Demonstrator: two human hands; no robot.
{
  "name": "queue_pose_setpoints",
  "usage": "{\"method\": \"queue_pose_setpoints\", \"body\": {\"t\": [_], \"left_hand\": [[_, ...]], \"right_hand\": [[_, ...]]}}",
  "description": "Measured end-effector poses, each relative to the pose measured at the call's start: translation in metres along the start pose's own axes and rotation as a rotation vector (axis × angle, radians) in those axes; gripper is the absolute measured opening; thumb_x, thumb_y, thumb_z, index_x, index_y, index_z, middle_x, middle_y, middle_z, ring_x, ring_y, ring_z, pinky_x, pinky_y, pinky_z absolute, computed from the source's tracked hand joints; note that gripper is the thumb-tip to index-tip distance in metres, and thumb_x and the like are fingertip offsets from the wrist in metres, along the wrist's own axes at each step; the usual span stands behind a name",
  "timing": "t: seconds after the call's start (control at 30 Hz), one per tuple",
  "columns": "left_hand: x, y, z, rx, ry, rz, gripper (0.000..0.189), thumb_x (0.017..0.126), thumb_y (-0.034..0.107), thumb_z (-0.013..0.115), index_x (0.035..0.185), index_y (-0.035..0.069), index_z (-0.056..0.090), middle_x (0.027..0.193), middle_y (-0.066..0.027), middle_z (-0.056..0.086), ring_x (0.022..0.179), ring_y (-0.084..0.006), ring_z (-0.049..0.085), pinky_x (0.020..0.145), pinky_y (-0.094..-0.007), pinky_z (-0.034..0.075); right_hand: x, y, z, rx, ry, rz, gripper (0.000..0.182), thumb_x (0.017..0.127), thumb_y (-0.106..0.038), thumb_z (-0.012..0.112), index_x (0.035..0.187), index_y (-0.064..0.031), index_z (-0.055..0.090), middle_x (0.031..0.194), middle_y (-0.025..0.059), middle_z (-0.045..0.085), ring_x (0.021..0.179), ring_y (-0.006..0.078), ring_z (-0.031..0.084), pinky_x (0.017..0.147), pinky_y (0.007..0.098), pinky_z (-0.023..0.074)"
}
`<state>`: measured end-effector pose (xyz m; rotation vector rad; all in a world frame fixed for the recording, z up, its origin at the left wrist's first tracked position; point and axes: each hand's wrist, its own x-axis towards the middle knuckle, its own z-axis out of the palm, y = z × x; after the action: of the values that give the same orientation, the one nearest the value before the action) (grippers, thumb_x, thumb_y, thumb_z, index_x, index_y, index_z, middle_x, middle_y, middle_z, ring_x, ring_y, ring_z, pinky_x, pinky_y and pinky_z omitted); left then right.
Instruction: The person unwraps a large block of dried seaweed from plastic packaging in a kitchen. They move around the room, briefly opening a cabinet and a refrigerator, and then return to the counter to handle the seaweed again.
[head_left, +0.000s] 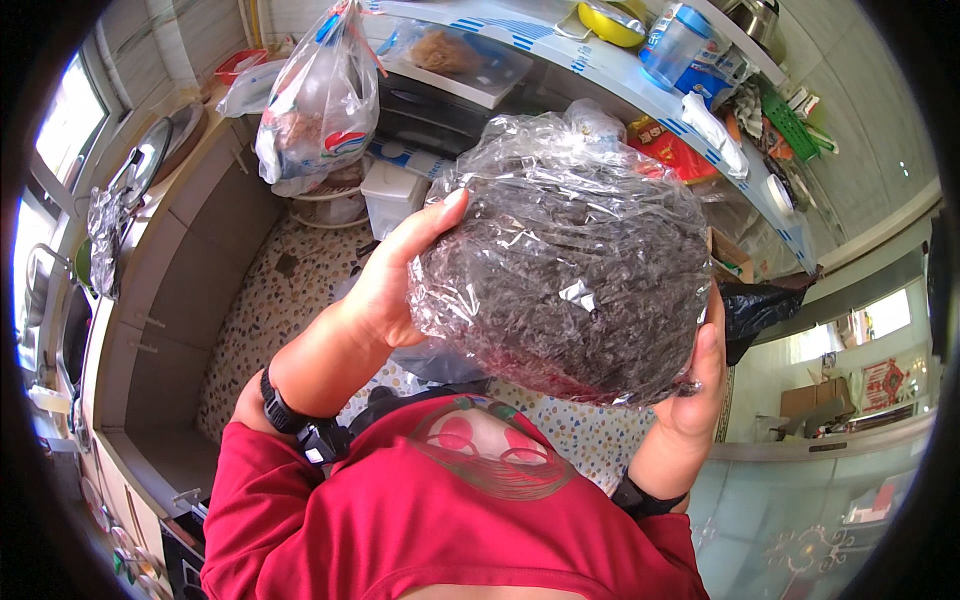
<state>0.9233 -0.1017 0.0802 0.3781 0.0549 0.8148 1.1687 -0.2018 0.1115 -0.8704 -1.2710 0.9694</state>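
Note:
A large clear plastic bag (562, 277) filled with a dark, crinkled dried material, perhaps seaweed, is held up in front of my chest between both hands. My left hand (390, 277) grips its left side, the thumb lying on the plastic near the upper left. At the bag's right side, my right hand (701, 367) presses from the edge and below; part of its fingers is hidden behind the bag. The plastic is wrinkled and shiny, gathered loosely towards the top.
A knotted plastic bag (322, 112) hangs at the upper left, above a white container (394, 187). A shelf (517, 37) with a blue-lidded jar (675, 46) and packets curves across the back. Left stands a counter (124, 300); a black plastic bag (765, 307) is at right.

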Motion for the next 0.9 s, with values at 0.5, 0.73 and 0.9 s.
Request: {"method": "queue_pose_setpoints", "body": {"t": [0.5, 0.73, 0.9], "left_hand": [[-0.028, 0.003, -0.023, 0.651, -0.051, -0.011, 0.053, 0.084, 0.019, 0.065, 0.128, -0.003, 0.046, 0.12, -0.0116, 0.058, 0.111, -0.02, 0.054, 0.097, -0.0352, 0.04], [-0.04, 0.002, -0.027, 0.778, -0.05, -0.044, 0.065, 0.081, 0.012, 0.069, 0.136, -0.002, 0.037, 0.126, -0.0092, 0.053, 0.117, -0.0188, 0.048, 0.101, -0.0358, 0.036], [-0.049, 0.0, -0.035, 0.836, -0.016, -0.02, 0.073, 0.081, 0.01, 0.07, 0.14, -0.001, 0.028, 0.133, -0.0101, 0.047, 0.122, -0.0193, 0.044, 0.104, -0.0365, 0.033]], "right_hand": [[-0.025, 0.008, -0.023, -0.083, -0.188, 0.063, 0.089, 0.08, -0.013, 0.06, 0.146, 0.0043, 0.003, 0.147, 0.0196, 0.023, 0.134, 0.0279, 0.03, 0.109, 0.0397, 0.0233], [-0.034, 0.019, -0.039, -0.127, -0.247, 0.109, 0.09, 0.077, -0.001, 0.061, 0.147, 0.002, 0.004, 0.146, 0.0168, 0.028, 0.131, 0.026, 0.037, 0.105, 0.0385, 0.0317], [-0.035, 0.026, -0.039, -0.131, -0.251, 0.099, 0.081, 0.079, 0.0, 0.061, 0.145, 0.004, 0.013, 0.142, 0.0157, 0.034, 0.127, 0.0248, 0.041, 0.104, 0.0388, 0.0339]]}}
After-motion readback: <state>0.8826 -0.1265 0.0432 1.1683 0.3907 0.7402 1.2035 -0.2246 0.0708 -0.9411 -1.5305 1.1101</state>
